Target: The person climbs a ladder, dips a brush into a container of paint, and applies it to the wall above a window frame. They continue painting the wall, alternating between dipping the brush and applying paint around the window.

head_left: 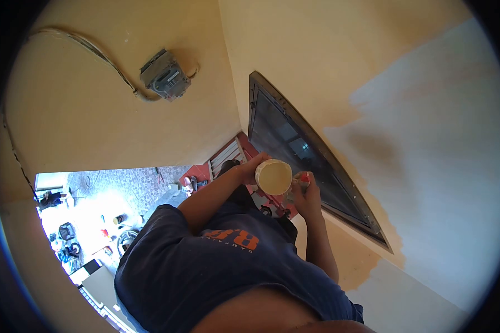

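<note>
My left hand [253, 168] grips the side of a round paint pot [274, 178], which has a pale cream, smeared inside and is tipped so its opening faces me. To its right, my right hand [307, 195] is closed around a small tool with a red handle [304, 177]. The tool's head is hard to make out and lies close to the pot's rim. Both hands are in front of my dark blue shirt [216, 250], near a dark-framed window [294, 139].
The right wall [428, 127] is part yellow-orange, part pale white, with an uneven edge. An electric meter [166, 76] with a cable [97, 51] is fixed to the left wall. Far below lie a patterned floor [133, 186], a red-edged ledge [197, 173] and several scattered items.
</note>
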`<state>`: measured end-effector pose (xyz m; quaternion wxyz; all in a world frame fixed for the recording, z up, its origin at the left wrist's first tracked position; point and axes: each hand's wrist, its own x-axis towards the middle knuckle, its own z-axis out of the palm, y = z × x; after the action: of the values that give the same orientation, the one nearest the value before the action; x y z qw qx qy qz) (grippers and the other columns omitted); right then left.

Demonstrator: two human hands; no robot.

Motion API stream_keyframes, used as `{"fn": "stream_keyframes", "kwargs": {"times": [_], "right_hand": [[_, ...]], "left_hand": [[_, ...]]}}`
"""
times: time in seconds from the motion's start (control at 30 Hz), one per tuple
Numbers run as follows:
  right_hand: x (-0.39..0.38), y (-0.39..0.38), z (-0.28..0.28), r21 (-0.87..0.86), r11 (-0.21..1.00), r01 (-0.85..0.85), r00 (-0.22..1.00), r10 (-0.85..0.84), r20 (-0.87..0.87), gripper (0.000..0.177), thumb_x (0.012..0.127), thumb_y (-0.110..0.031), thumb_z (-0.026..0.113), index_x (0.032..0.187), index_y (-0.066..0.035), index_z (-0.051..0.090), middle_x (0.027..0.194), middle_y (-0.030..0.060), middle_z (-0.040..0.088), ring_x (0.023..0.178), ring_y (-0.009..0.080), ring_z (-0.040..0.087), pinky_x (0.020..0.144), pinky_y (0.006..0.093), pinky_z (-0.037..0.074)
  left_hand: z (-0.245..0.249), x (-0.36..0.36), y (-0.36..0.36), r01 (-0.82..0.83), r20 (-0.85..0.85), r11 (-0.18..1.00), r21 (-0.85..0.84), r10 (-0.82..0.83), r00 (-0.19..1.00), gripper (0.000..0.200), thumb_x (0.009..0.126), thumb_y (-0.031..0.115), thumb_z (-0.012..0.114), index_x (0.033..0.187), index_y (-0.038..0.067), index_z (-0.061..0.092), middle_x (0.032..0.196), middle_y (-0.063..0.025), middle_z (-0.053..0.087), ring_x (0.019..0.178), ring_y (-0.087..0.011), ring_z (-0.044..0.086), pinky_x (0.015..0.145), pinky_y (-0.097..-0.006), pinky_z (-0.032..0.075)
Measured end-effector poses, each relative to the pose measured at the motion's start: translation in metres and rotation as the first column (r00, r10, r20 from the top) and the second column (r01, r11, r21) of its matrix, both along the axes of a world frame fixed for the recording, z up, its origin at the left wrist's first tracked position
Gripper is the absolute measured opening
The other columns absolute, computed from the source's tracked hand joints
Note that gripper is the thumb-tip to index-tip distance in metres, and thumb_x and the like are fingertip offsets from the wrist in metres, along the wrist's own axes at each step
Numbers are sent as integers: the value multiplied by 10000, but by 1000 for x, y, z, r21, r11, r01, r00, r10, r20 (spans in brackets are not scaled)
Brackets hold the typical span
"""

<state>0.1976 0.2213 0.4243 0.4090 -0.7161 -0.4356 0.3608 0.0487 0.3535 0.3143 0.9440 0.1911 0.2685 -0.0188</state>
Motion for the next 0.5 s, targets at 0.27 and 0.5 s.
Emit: {"fn": "stream_keyframes", "kwargs": {"times": [0.27, 0.5], "right_hand": [[6, -2, 9, -109, 994, -1, 997, 10, 78, 213, 773, -206, 628, 813, -23, 528, 656, 66, 564, 600, 95, 524, 557, 255, 421], [8, 7, 32, -246, 969, -19, 985, 60, 160, 324, 724, -374, 634, 777, -54, 638, 605, 142, 591, 583, 306, 595, 553, 365, 454]], "left_hand": [[21, 7, -2, 68, -97, 996, 51, -63, 993, 468, 796, 462, 405, 1016, 91, 588, 992, -68, 616, 892, -194, 594, 780, -333, 467], [-1, 9, -5, 100, -65, 993, 68, -95, 993, 486, 799, 467, 400, 1029, 77, 579, 1017, -73, 606, 907, -194, 587, 810, -337, 456]]}}
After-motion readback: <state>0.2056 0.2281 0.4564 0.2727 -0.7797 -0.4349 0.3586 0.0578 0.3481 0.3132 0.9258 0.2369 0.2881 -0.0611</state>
